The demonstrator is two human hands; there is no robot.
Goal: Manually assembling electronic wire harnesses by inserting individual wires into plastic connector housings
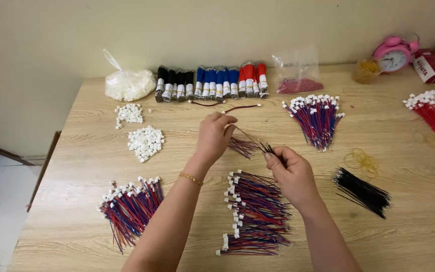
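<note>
Left hand (213, 137) and right hand (290, 171), fingers pinched shut on a small wire bundle (247, 143) slanting far-left to near-right above the counter (86, 166).

Both forearms come up from the bottom edge and angle in toward each other. The left hand (214, 135) is raised a bit higher, fingertips pinched together, with a thin gold bracelet at the wrist. The right hand (291, 171) sits lower and closer, fingers curled in, thumb pressed against the forefinger.
</note>
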